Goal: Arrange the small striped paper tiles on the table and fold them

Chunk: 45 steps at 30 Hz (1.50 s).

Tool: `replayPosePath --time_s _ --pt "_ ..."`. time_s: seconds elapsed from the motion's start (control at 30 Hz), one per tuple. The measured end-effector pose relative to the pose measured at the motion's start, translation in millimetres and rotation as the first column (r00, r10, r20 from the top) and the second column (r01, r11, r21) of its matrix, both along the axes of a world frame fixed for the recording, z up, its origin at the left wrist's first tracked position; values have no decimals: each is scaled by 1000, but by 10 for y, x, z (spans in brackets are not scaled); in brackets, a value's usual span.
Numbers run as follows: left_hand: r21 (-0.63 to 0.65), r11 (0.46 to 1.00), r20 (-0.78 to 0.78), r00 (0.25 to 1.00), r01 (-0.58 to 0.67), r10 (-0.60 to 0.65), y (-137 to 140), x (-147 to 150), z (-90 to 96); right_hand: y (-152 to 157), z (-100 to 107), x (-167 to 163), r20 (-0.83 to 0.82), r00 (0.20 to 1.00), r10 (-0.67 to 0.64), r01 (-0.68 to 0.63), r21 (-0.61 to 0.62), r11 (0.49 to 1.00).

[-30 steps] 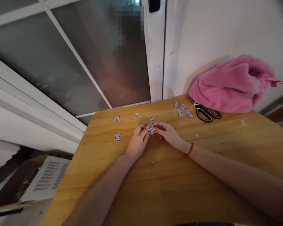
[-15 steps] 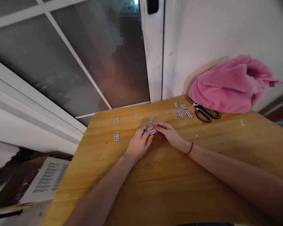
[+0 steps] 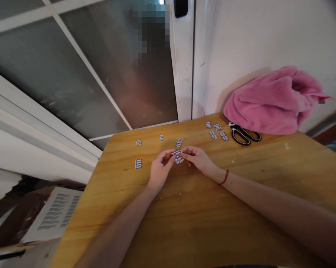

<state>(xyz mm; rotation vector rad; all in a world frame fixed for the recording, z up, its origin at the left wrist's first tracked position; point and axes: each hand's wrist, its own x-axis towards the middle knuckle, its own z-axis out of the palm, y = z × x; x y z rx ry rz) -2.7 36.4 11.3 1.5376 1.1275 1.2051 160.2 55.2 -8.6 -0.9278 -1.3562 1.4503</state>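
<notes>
Blue-and-white cards [image 3: 178, 160] are pinched between the fingertips of the left hand [image 3: 159, 167] and the right hand [image 3: 197, 158], over the far middle of the table [image 3: 226, 227]. Half a second ago the left fingers lay spread across them; now thumb and fingers grip the edge, so both hands seem to share the handling. Loose cards [image 3: 138, 163] lie far left and far right, some beside the scissors [image 3: 242, 131]. Near left, a box [image 3: 49, 214] holds something dim and glossy; any contents of the pink bundle [image 3: 271, 102], far right, are hidden.
</notes>
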Motion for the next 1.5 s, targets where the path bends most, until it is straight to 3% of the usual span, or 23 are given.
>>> replayPosePath --time_s 0.1,0.3,0.5,0.77,1.0,1.2,1.37,1.43,1.5 --pt "-65 998 106 994 -11 17 37 -3 -25 -11 11 7 2 999 34 -34 25 999" --pt "-83 994 146 986 -68 80 57 -16 -37 -60 78 -5 45 997 62 -64 44 997" --pt "-116 993 246 969 5 23 72 -52 -43 -73 112 -9 48 998 42 -43 33 999" --pt "-24 1000 120 993 11 -8 38 -16 3 -85 109 -18 76 997 23 -27 42 999" --pt "-52 996 101 992 -68 73 56 -7 -6 -84 101 -17 45 999 23 -24 23 999" --pt "-28 999 87 995 -45 47 37 0 -13 -79 81 -2 61 998 25 -27 37 999" --pt "-30 999 -45 998 31 -32 121 -82 29 -70 70 -5 85 996 -14 10 47 999" --pt "-51 997 -201 977 65 -74 227 -268 135 -64 64 -17 78 996 -45 42 39 998" --pt "-100 991 -440 889 90 -126 337 -552 293 -62 62 -30 73 995 -64 63 24 998"
